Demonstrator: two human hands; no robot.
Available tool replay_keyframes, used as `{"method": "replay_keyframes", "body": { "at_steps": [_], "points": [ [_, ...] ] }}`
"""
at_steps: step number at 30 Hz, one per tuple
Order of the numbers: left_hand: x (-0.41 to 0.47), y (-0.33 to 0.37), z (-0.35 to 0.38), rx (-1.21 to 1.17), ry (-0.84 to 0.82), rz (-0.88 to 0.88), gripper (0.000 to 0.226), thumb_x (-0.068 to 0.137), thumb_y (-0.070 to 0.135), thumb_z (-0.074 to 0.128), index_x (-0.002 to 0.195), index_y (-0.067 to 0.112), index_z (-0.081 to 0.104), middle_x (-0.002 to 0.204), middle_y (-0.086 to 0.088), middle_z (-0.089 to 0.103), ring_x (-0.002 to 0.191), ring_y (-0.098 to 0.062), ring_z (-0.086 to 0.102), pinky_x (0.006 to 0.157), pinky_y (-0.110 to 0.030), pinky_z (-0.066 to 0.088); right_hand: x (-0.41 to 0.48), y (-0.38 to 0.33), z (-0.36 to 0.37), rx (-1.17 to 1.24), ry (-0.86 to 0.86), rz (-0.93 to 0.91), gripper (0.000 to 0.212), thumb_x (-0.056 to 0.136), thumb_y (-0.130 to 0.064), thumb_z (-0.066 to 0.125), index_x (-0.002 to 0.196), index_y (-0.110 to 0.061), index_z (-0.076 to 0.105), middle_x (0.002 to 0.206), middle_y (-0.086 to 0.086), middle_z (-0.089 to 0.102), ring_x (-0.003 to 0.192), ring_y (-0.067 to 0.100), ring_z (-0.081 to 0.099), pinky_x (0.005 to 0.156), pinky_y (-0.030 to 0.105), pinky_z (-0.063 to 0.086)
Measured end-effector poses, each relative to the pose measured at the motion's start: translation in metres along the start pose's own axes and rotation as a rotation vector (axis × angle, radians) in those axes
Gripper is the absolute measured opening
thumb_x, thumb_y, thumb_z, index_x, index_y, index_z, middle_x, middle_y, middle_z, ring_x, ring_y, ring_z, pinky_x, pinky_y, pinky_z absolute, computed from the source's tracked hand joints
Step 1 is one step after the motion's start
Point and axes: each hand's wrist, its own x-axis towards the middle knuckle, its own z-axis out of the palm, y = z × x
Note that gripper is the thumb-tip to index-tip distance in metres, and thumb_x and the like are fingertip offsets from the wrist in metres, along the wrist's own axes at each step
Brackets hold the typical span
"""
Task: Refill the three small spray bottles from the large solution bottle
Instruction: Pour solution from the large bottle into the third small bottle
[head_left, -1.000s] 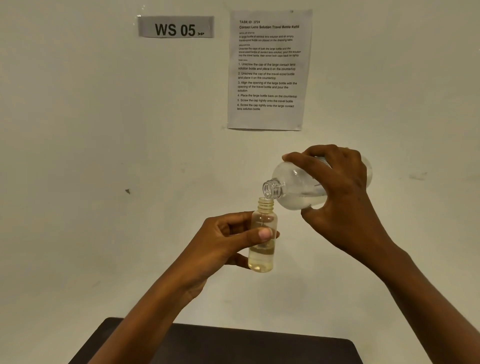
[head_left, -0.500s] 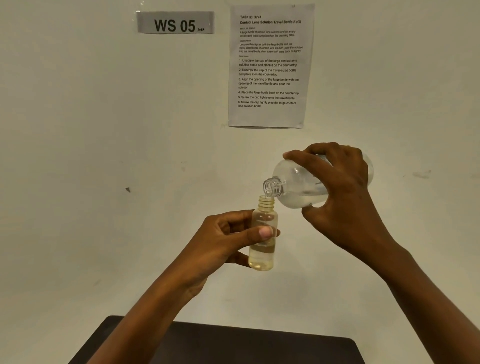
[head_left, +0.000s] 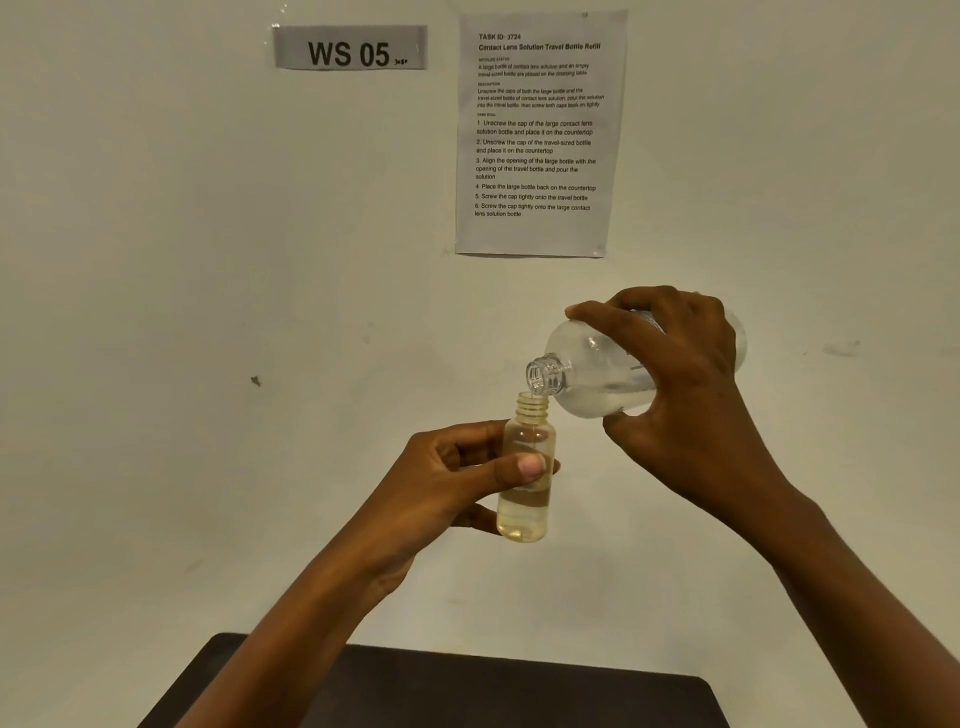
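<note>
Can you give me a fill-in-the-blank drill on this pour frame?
1. The small bottle is held upright in the ____ hand.
2. The large bottle, in the right hand, is tipped with its open neck just ____ the small bottle's mouth.
3. The sign on the wall reads WS ____.
4. Neither bottle has a ____ on.

Missing words: left; above; 05; cap

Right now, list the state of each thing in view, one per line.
small bottle: upright, uncapped, part full of yellowish liquid, held in the left hand.
large bottle: tipped nearly level, uncapped, mouth just above the small bottle's neck, little liquid left, held in the right hand.
instruction sheet: stuck flat on the wall.
WS 05 sign: stuck on the wall.
</note>
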Motion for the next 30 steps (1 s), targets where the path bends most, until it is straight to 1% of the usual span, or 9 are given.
{"method": "replay_keyframes", "body": {
  "at_steps": [5, 9, 15, 18, 30],
  "points": [
    [-0.0008, 0.0019, 0.0005, -0.003, -0.002, 0.006, 0.034, 0.064, 0.035, 0.063, 0.097, 0.031, 0.066, 0.089, 0.008, 0.075, 0.086, -0.008, 0.071, 0.061, -0.021, 0.055, 0.0006, -0.0008, -0.0011, -0.002, 0.002, -0.005, 0.066, 0.058, -0.011, 0.061, 0.122, -0.025, 0.055, 0.114, 0.004, 0.051, 0.111, 0.023, 0.035, 0.089, 0.033, 0.027],
    [-0.0021, 0.0032, 0.0009, -0.008, -0.005, 0.008, 0.032, 0.064, 0.034, 0.063, 0.096, 0.031, 0.066, 0.088, 0.009, 0.075, 0.084, -0.007, 0.071, 0.059, -0.02, 0.055, 0.0004, -0.001, -0.0023, 0.001, 0.009, -0.007, 0.066, 0.058, -0.011, 0.06, 0.122, -0.025, 0.055, 0.114, 0.004, 0.052, 0.111, 0.02, 0.033, 0.09, 0.035, 0.029],
    [-0.0033, 0.0042, 0.0015, 0.0, 0.0, 0.009, 0.033, 0.064, 0.035, 0.063, 0.097, 0.031, 0.066, 0.088, 0.009, 0.075, 0.085, -0.007, 0.071, 0.06, -0.02, 0.055, 0.0003, -0.0012, -0.0024, 0.0, 0.011, -0.009, 0.068, 0.057, -0.01, 0.062, 0.122, -0.027, 0.053, 0.114, 0.004, 0.051, 0.111, 0.02, 0.032, 0.09, 0.034, 0.028],
    [-0.0034, 0.0047, 0.002, 0.001, 0.002, 0.01, 0.032, 0.064, 0.035, 0.063, 0.096, 0.032, 0.066, 0.089, 0.01, 0.075, 0.085, -0.006, 0.07, 0.06, -0.02, 0.055, 0.0003, -0.002, -0.0039, 0.001, 0.014, -0.006, 0.066, 0.057, -0.011, 0.061, 0.122, -0.025, 0.055, 0.114, 0.005, 0.052, 0.111, 0.02, 0.032, 0.09, 0.034, 0.028],
    [-0.006, 0.0075, 0.0015, 0.0, 0.002, 0.015, 0.031, 0.065, 0.034, 0.063, 0.096, 0.032, 0.066, 0.088, 0.01, 0.075, 0.085, -0.006, 0.071, 0.059, -0.019, 0.054, 0.0011, -0.0067, -0.0083, -0.005, 0.016, -0.009, 0.066, 0.057, -0.01, 0.058, 0.122, -0.024, 0.056, 0.113, 0.004, 0.052, 0.11, 0.019, 0.033, 0.09, 0.033, 0.027]
  ]
}}
